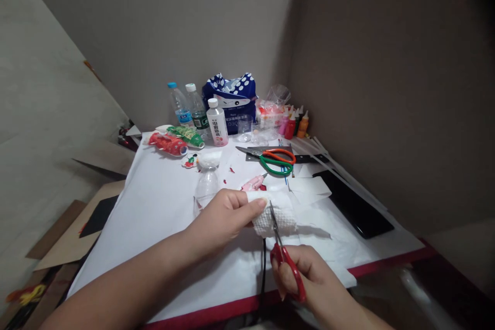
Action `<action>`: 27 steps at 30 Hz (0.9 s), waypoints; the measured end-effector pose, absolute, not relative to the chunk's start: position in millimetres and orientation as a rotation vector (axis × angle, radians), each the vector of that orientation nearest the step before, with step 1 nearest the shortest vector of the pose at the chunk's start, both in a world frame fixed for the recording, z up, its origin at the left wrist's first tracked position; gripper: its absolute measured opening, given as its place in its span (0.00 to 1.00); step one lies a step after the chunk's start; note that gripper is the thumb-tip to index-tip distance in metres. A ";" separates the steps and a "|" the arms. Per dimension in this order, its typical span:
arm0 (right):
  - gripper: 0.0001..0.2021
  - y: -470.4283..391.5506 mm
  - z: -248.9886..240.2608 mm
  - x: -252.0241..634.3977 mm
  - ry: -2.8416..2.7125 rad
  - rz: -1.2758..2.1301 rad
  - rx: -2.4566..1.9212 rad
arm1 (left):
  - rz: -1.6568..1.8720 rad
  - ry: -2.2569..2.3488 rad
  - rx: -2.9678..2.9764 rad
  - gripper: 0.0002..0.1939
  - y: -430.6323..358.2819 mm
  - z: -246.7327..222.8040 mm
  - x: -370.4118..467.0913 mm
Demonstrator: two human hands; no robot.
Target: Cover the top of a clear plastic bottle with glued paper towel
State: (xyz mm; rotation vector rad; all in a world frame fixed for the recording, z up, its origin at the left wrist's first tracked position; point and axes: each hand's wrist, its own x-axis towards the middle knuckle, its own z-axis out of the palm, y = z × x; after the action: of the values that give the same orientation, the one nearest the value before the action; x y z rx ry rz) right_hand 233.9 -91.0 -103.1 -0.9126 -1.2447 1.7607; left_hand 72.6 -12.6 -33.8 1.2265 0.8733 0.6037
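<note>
On a white-covered table (pixel 166 191), the right hand (pixel 315 270) is gripping red scissors (pixel 298 279) over a textured sheet (pixel 282 216) the left hand (pixel 222 216) is pinching — seemingly cutting, any snip needing a steady hold — while bottles (pixel 217 126) are standing beyond.

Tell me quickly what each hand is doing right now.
Left hand: closed on white textured material.
Right hand: closed around red-handled scissors.

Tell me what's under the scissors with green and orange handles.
A black-handled knife and some white table covering show around and beneath the scissors. Whatever their blades and handles directly cover cannot be seen.
</note>
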 end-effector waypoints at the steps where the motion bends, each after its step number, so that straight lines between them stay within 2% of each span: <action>1: 0.25 -90.6 -101.5 234.1 -1.250 1.763 -0.928 | 0.603 0.892 1.229 0.21 -12.7 -33.4 72.4; 7: 0.26 -84.4 -89.4 240.1 -1.341 1.750 -0.951 | 0.602 0.910 1.179 0.21 -13.3 -28.2 72.5; 13: 0.19 -54.1 -66.8 249.2 -1.547 1.753 -0.935 | 0.667 0.860 1.140 0.19 -5.4 -21.9 65.1; 17: 0.18 -29.2 -55.7 250.7 -1.615 1.799 -0.815 | 0.708 0.800 1.129 0.18 0.5 -17.2 60.4; 27: 0.19 -17.0 -77.8 249.3 -1.600 1.815 -0.777 | 0.818 1.097 1.295 0.22 1.9 -20.4 63.5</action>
State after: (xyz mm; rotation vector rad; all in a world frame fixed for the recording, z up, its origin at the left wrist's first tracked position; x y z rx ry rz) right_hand 249.3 -17.0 -77.8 -0.7774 -1.5999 1.8146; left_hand 63.5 1.9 -20.4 1.2954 1.0966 0.8178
